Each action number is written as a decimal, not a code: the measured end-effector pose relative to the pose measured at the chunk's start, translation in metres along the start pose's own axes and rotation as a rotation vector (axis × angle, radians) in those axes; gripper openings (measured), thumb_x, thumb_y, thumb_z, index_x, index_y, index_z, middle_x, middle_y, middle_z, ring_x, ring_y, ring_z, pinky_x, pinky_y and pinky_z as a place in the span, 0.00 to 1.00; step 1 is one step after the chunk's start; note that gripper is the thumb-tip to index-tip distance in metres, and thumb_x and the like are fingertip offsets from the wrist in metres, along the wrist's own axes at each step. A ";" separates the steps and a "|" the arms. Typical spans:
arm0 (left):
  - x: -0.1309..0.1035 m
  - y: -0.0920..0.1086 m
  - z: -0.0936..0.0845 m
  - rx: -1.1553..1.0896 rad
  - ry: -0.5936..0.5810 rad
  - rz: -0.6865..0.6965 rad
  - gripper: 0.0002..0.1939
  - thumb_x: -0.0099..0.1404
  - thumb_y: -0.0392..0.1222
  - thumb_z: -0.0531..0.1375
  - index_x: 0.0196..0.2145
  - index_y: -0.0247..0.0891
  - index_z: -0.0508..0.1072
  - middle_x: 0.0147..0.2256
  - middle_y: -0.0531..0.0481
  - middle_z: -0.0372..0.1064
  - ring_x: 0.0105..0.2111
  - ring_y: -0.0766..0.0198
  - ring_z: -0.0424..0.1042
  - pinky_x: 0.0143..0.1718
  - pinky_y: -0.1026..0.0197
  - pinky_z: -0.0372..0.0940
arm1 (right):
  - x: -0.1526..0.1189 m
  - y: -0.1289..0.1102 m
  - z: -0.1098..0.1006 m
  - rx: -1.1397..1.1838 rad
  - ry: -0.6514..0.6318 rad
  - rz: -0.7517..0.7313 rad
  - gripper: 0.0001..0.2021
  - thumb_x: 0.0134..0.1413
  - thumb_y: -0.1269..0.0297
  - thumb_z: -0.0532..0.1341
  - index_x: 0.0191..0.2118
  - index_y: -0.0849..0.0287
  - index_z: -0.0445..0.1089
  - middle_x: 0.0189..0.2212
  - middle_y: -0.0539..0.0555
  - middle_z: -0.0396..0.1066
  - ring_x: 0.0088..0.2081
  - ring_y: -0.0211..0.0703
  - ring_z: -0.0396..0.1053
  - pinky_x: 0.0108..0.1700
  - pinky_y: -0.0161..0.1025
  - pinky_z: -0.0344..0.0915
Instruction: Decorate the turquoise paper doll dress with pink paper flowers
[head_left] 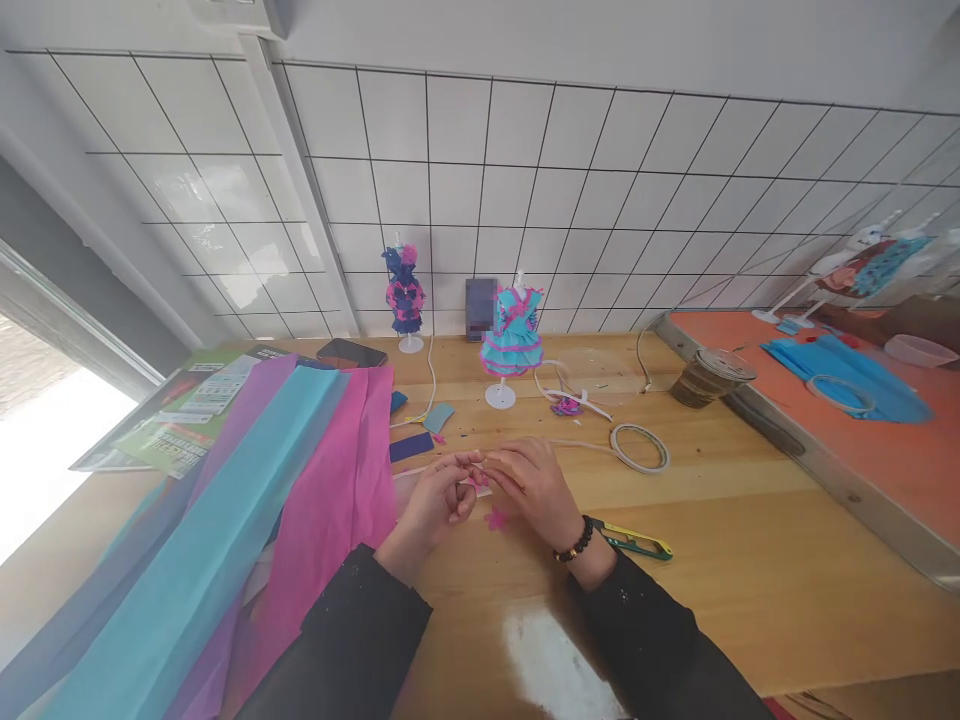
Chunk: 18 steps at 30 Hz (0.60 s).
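Note:
My left hand (439, 502) and my right hand (534, 488) meet over the wooden table, fingertips touching. Both are closed in a pinch; whatever is between the fingertips is too small to make out. Just below them shows a bit of pink paper (478, 483), partly covered by the fingers. A pink paper flower shape (496, 519) lies flat on the wood near my right hand. From behind the right hand a thin pale strip (581, 443) runs toward a roll of tape (640, 448). Beside my right wrist lies a yellow and green utility knife (636, 538).
Long blue, purple and pink paper sheets (217, 510) cover the left side. Small dress forms in paper dresses, one turquoise (512, 335) and one navy (406, 295), stand by the tiled wall. A phone (351, 353) lies behind. A brown cup (709, 378) stands near an orange table (847, 450).

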<state>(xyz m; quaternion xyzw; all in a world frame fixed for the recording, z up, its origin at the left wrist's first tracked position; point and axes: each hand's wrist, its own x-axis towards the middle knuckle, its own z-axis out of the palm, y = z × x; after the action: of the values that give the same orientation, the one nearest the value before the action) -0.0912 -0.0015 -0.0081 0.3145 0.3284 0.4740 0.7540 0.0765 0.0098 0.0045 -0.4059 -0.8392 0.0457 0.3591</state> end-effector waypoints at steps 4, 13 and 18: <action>0.001 -0.001 0.002 0.032 -0.014 -0.027 0.13 0.54 0.38 0.54 0.38 0.33 0.67 0.28 0.53 0.63 0.10 0.80 0.51 0.12 0.68 0.36 | -0.003 0.005 0.000 -0.012 0.025 -0.022 0.07 0.57 0.64 0.55 0.40 0.55 0.68 0.35 0.54 0.70 0.39 0.43 0.63 0.40 0.43 0.57; 0.001 -0.003 0.002 0.105 -0.026 -0.048 0.14 0.53 0.40 0.55 0.38 0.34 0.67 0.27 0.53 0.63 0.11 0.79 0.53 0.11 0.69 0.37 | -0.003 0.008 0.001 0.001 0.031 -0.028 0.08 0.57 0.64 0.55 0.41 0.55 0.68 0.35 0.54 0.69 0.39 0.43 0.63 0.40 0.44 0.57; -0.003 -0.001 0.005 0.158 -0.022 -0.056 0.13 0.53 0.40 0.55 0.38 0.35 0.67 0.27 0.54 0.62 0.11 0.78 0.56 0.11 0.69 0.37 | -0.004 0.007 0.000 -0.001 0.022 -0.018 0.09 0.57 0.65 0.55 0.42 0.55 0.69 0.34 0.54 0.69 0.39 0.44 0.63 0.40 0.44 0.58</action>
<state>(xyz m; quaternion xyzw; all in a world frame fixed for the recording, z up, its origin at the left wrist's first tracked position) -0.0875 -0.0052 -0.0051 0.3690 0.3651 0.4219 0.7433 0.0823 0.0120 -0.0004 -0.3990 -0.8387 0.0375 0.3686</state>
